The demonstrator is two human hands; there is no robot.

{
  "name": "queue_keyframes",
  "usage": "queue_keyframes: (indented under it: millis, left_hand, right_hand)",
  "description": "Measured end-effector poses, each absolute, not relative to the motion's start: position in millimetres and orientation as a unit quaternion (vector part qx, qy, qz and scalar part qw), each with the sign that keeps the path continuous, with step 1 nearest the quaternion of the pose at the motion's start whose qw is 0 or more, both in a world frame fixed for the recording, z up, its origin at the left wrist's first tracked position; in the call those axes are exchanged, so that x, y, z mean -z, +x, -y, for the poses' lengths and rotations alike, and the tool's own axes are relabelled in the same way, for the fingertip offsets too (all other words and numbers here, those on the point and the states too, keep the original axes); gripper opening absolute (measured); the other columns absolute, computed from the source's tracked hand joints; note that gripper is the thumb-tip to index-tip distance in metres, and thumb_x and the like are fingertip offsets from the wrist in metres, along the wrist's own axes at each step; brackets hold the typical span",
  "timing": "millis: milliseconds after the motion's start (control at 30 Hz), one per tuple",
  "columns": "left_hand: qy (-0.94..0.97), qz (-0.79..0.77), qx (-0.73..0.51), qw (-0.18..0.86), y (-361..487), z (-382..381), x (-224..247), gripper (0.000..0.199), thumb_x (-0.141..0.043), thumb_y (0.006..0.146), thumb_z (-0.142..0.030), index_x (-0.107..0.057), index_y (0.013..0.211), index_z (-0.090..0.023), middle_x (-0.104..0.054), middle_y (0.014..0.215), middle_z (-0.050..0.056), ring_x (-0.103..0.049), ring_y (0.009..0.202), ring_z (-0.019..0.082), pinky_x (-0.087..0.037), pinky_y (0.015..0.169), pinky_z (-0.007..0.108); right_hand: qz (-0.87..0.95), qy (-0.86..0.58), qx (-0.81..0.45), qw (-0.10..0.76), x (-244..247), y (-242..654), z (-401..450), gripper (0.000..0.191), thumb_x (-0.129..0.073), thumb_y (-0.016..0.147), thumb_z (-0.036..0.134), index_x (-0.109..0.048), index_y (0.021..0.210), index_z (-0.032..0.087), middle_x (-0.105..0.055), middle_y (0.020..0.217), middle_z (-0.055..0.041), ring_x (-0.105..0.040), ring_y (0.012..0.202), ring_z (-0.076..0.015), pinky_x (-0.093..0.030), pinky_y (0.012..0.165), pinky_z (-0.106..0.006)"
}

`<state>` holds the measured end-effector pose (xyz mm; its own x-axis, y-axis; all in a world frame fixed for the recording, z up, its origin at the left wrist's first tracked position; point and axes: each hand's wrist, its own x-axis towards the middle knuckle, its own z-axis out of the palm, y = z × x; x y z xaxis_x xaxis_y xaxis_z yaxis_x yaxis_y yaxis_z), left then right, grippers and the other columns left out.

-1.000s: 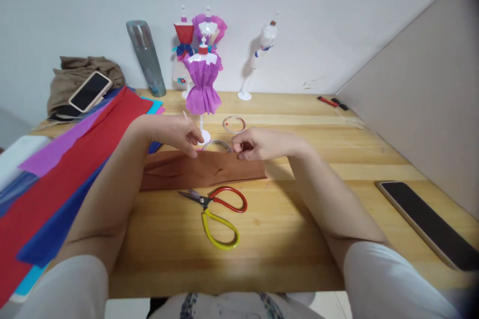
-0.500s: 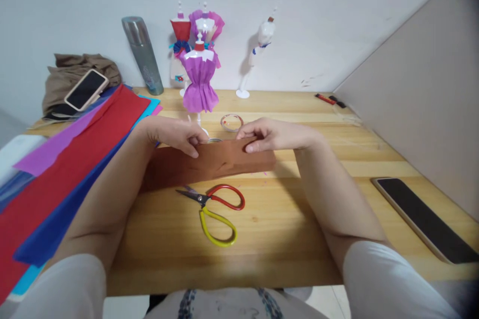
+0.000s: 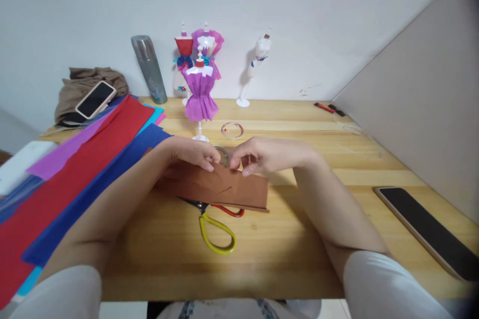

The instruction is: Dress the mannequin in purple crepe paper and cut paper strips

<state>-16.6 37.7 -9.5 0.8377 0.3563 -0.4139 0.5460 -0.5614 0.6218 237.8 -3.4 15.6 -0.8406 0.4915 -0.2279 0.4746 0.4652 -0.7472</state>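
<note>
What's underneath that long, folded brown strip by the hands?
The folded brown strip overlaps the metal scissors with red and yellow handles: it hides part of the red loop, while the pivot and yellow loop show. Pale wooden table shows nearby; anything else beneath is covered.

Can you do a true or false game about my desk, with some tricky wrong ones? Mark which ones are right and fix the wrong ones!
1. The brown strip covers part of the scissors. True.
2. Both scissor handles are blue. False: one is yellow and one is red.
3. The left hand is touching the brown strip. True.
4. The bottle is lying on its side. False: the bottle is standing on its base.
5. The dress form in front wears purple. True.
6. The phone on the right is on a red cloth. False: that phone lies on the wooden table.
</note>
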Motion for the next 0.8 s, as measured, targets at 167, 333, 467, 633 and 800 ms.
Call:
queue_keyframes:
  millis: [167,333,467,633,800]
  left_hand:
    - [0.829,-0.270,0.071,0.486,-35,-36,28,0.025,-0.069,0.087,-0.041,-0.068,0.097,-0.018,-0.067,0.086,-0.001,-0.059,0.083,0.016,-0.044,0.075,0.023]
    - [0.787,-0.287,0.048,0.544,-51,-33,35,0.041,-0.073,0.081,-0.057,-0.065,0.084,-0.017,-0.059,0.077,-0.002,-0.054,0.076,0.016,-0.042,0.070,0.025]
    - [0.796,-0.300,0.032,0.524,-56,-31,27,0.041,-0.073,0.081,-0.056,-0.063,0.081,-0.017,-0.056,0.076,-0.002,-0.053,0.076,0.016,-0.040,0.071,0.025]
    - [0.800,-0.301,0.008,0.519,-49,-25,22,0.040,-0.069,0.083,-0.057,-0.060,0.080,-0.018,-0.054,0.076,-0.002,-0.050,0.074,0.015,-0.039,0.069,0.026]
    - [0.814,-0.309,0.001,0.492,-46,-18,18,0.037,-0.064,0.085,-0.055,-0.061,0.082,-0.018,-0.055,0.077,-0.001,-0.053,0.077,0.017,-0.041,0.071,0.027]
  right_hand:
    - [0.856,-0.278,-0.435,-0.001,-5,235,-2,0.011,-0.072,0.086,0.016,-0.078,0.094,0.014,-0.076,0.084,-0.0020,-0.065,0.076,-0.0135,-0.049,0.075,-0.026]
    - [0.859,-0.270,-0.435,0.003,2,230,-3,0.011,-0.072,0.086,0.015,-0.077,0.096,0.015,-0.075,0.083,-0.0015,-0.063,0.073,-0.0126,-0.047,0.071,-0.026]
    - [0.868,-0.309,-0.388,0.009,2,225,-4,0.008,-0.070,0.087,0.014,-0.072,0.094,0.015,-0.070,0.081,-0.0010,-0.061,0.074,-0.0139,-0.045,0.073,-0.027]
    - [0.890,-0.313,-0.331,0.011,7,215,-2,0.031,-0.076,0.071,0.006,-0.063,0.097,0.017,-0.065,0.091,-0.0003,-0.057,0.082,-0.0160,-0.040,0.075,-0.028]
    - [0.903,-0.277,-0.328,0.015,11,209,0,0.026,-0.056,0.072,-0.002,-0.050,0.083,0.021,-0.050,0.075,0.0050,-0.047,0.072,-0.0139,-0.034,0.070,-0.028]
